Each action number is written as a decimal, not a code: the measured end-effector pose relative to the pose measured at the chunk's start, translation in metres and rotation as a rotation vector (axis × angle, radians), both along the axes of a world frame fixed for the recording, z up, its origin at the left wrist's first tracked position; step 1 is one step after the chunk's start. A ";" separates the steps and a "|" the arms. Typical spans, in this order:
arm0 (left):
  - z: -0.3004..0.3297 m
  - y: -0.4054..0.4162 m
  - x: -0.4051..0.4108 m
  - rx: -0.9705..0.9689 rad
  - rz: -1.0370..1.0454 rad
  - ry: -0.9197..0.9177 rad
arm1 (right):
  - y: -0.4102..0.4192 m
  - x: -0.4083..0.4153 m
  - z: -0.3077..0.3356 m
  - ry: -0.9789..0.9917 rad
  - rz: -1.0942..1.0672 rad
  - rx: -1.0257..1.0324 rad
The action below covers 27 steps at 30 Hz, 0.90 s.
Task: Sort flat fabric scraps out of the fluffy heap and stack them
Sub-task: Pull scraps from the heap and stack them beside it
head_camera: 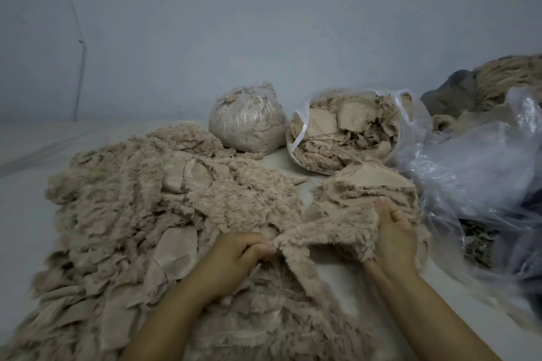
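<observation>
While the left hand (234,252) pinches one fluffy scrap (325,231), right-hand fingers (384,208) grip its far edge.

1. The big heap (140,214) on the left is fluffy, shaggy beige cloth.
2. Flat scraps (179,246) in it look smooth and a little shiny.
3. The piece (331,231) between the hands is furry cloth.
4. The tied bag (246,120) at the far side is thin, see-through plastic.
5. The loose bag (469,173) on the right is crinkly, glossy plastic.
6. The wall (264,23) is matt and plain.
</observation>
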<state>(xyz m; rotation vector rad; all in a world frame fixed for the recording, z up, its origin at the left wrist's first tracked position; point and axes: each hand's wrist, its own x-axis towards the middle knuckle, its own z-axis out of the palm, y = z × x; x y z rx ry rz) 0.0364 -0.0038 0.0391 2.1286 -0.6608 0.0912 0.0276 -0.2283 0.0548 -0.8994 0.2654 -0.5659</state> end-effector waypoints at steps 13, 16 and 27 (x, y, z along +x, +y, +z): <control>0.001 -0.031 -0.023 -0.172 0.082 -0.024 | 0.055 -0.027 -0.008 -0.052 0.396 -0.396; -0.003 -0.036 -0.022 -0.474 0.089 0.192 | 0.056 -0.027 -0.009 -0.158 0.542 -0.324; 0.012 -0.030 -0.018 -1.131 0.101 0.746 | 0.050 -0.031 -0.024 0.156 0.648 -0.550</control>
